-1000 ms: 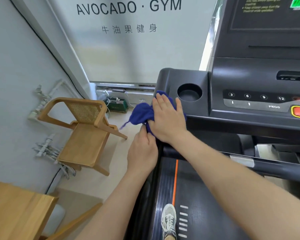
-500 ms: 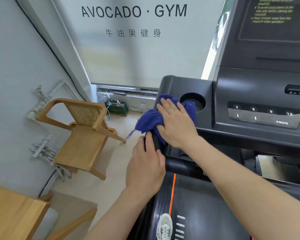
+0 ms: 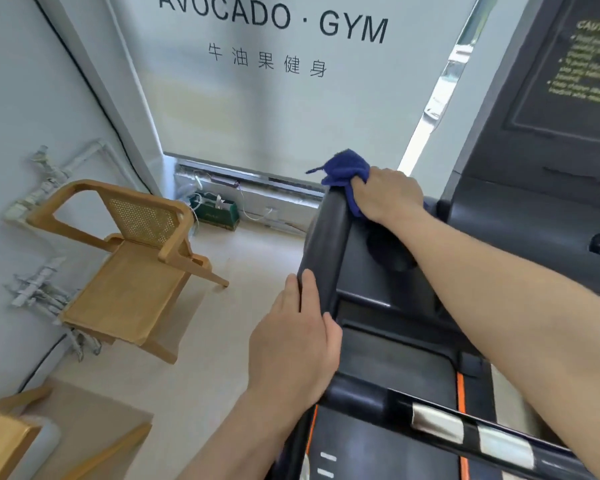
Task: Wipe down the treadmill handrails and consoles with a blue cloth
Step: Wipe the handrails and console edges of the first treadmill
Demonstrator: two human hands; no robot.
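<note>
A bunched blue cloth [image 3: 345, 173] lies on the far upper end of the treadmill's black left handrail [image 3: 323, 251]. My right hand [image 3: 387, 194] grips the cloth and presses it onto that corner, next to the dark console [image 3: 534, 202]. Lower down, my left hand [image 3: 293, 344] holds the same handrail, thumb on the inner side and fingers wrapped round the outer side. Part of the cloth is hidden under my right palm.
A wooden chair [image 3: 136, 265] with a woven back stands on the floor to the left. A green box [image 3: 219, 214] with cables sits by the window base. A wooden table corner [image 3: 4, 445] shows at the bottom left. A crossbar [image 3: 465, 431] spans the treadmill deck.
My right hand has carried the cloth from the cup-holder area up to the far top corner of the handrail. My left hand stays on the handrail. The view has shifted left and down.
</note>
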